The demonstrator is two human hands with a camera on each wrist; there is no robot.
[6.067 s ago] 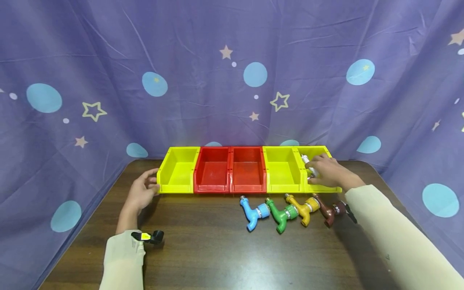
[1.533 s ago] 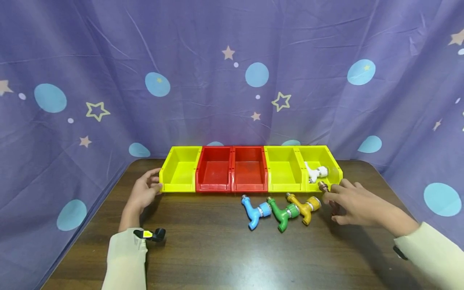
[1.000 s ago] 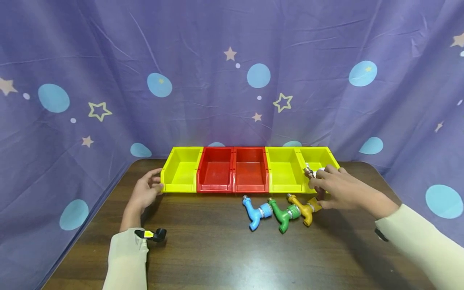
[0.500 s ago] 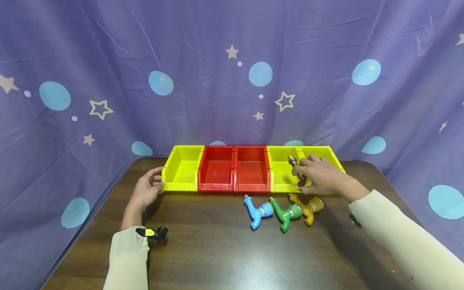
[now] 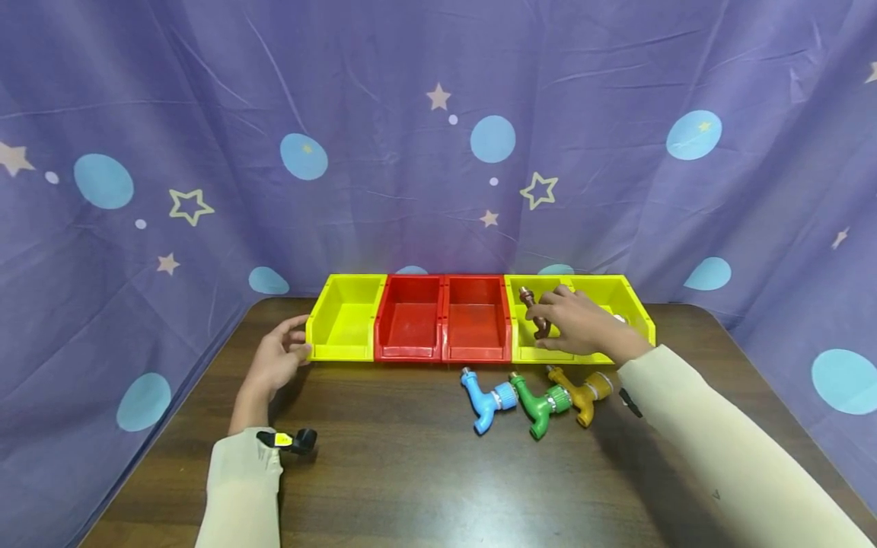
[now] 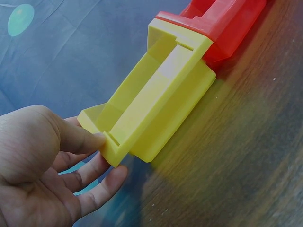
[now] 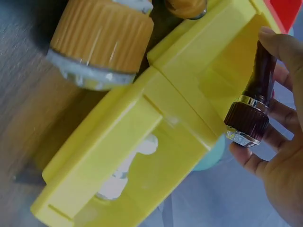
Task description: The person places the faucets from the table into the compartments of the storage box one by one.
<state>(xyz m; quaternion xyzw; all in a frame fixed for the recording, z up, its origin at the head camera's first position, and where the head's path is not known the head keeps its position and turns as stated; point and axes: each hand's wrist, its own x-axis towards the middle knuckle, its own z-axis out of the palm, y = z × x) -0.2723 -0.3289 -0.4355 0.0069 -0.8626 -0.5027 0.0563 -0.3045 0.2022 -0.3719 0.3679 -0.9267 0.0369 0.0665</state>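
My right hand (image 5: pixel 584 323) holds a dark brown tap (image 5: pixel 539 323) over the second yellow bin (image 5: pixel 526 352) from the right. The right wrist view shows thumb and fingers around its body, with its ribbed knob (image 7: pixel 247 119) toward the palm. A white tap (image 7: pixel 124 171) lies in the rightmost yellow bin (image 7: pixel 102 156), mostly hidden by my arm in the head view. At the row's far left, my left hand (image 5: pixel 275 359) grips the edge of the leftmost yellow bin (image 6: pixel 142 101), thumb on its front corner and fingers on its outer side.
Two red bins (image 5: pixel 409 352) stand mid-row. In front of the row, a blue tap (image 5: pixel 485 399), a green tap (image 5: pixel 537 407) and a yellow tap (image 5: pixel 582 394) lie on the wooden table (image 5: pixel 384 472). A purple curtain (image 5: pixel 384 152) hangs behind.
The right hand let go of the white tap in the rightmost bin, picked the brown tap off the table and carried it left over the adjoining yellow bin. The left hand stayed at its bin.
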